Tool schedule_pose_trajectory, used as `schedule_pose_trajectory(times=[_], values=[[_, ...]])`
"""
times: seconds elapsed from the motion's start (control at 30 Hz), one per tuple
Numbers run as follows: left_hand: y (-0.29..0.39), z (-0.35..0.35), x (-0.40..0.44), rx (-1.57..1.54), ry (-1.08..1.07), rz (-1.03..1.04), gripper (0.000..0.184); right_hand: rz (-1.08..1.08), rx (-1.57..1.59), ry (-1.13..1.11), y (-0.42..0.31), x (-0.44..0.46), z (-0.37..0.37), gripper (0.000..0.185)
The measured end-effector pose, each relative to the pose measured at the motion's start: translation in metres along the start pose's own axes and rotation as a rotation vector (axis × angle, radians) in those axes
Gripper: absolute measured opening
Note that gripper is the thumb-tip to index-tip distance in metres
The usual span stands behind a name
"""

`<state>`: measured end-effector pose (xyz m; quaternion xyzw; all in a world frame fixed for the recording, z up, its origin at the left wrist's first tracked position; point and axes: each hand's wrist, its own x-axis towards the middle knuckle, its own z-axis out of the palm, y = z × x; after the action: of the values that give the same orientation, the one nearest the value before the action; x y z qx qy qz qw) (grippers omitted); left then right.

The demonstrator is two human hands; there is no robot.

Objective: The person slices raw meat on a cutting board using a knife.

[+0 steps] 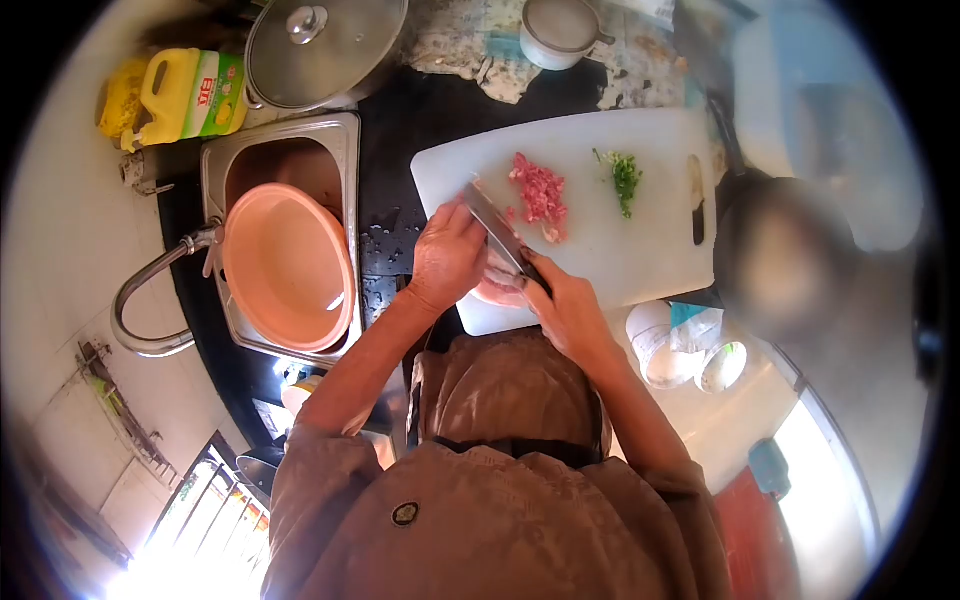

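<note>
My right hand (570, 308) is wrapped round the handle of a kitchen knife (503, 233). Its blade slants up and left across the white cutting board (620, 265). My left hand (446, 252) is closed at the blade's left side, fingers bent together near the tip, against a pale pink piece of meat (498, 290). The blade and my hands partly cover that piece, so its full shape is hidden. Beyond the blade, on the board, lies a heap of chopped red meat (540, 195). Right of it sits a small pile of chopped green herbs (625, 180).
Left of the board, an orange basin (285, 265) sits in a metal sink (345, 135) with a curved faucet (135, 300). Behind stand a lidded pot (325, 50), a yellow detergent jug (190, 95) and a small lidded container (560, 30). A dark pan (785, 250) is at right.
</note>
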<state>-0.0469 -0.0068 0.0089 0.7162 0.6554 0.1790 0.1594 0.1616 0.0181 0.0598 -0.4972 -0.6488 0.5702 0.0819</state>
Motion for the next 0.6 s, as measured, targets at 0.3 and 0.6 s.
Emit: schedule_pose_trajectory(times=[0.3,0.6], values=[[-0.004,0.001,-0.002,-0.028,0.021,0.036,0.043,0.030,0.009,-0.041,-0.015,0.009,-0.015,0.036],[0.002,-0.004,-0.002,-0.044,0.012,0.013,0.041,-0.122,-0.109,-0.014,-0.020,0.038,-0.003,0.038]])
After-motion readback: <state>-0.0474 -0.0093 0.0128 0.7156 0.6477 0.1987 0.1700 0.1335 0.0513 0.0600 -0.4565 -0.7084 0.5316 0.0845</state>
